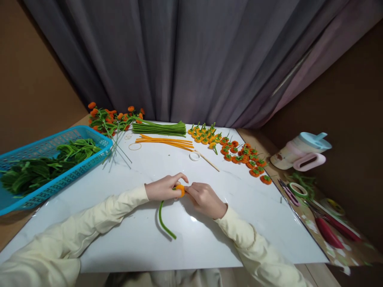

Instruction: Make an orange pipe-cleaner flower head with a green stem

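Observation:
Over the middle of the white board, my left hand (pixel 163 189) is closed around a small yellow-orange pipe-cleaner flower (pixel 180 190). My right hand (pixel 205 199) pinches at the flower's right side; its fingertips partly hide what they grip. From beneath my left hand a green pipe cleaner (pixel 163 223) curves down towards me. Beyond my hands lie a bundle of green pipe cleaners (pixel 158 128), several orange pipe cleaners (pixel 164 141), a thin wooden stick (pixel 211 161) and a white ring (pixel 194 156). Yellow flower heads (pixel 205 135) and orange-red ones (pixel 243 153) run along the back right.
A blue basket (pixel 68 167) with green leaves (pixel 36 167) stands at the left, beside finished-looking orange flowers (pixel 112 117). At the right are a lidded cup (pixel 299 151), green tape (pixel 297 190), small scissors (pixel 289 193) and red-handled pliers (pixel 327 233). A curtain (pixel 179 59) hangs behind.

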Demonstrator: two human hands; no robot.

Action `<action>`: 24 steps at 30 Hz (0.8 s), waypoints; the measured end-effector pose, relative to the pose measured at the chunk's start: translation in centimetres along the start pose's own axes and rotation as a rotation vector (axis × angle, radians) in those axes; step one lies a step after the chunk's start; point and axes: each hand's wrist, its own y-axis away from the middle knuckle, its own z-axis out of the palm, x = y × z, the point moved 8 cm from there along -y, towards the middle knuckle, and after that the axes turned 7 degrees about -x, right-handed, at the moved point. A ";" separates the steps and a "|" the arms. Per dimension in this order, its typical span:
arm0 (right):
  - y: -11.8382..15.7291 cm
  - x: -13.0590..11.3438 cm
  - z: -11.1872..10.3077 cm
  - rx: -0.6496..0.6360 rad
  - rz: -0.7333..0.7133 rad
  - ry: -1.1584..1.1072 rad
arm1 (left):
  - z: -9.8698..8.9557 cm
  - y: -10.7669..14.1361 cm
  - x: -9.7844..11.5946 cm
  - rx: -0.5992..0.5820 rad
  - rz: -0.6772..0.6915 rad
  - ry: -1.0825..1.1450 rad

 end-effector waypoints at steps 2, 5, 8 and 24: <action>0.0 -0.2 0.2 -0.018 0.005 0.035 | 0.0 -0.1 -0.2 0.021 0.002 -0.017; -0.1 -0.5 0.5 -0.058 0.002 0.099 | 0.1 -0.2 -0.1 0.029 0.003 -0.076; -0.1 -1.0 0.6 -0.084 -0.041 0.144 | 0.3 -0.2 0.1 0.034 0.001 -0.131; -0.2 -0.7 0.1 -0.108 -0.043 0.089 | 0.2 -0.1 0.1 0.085 -0.010 -0.413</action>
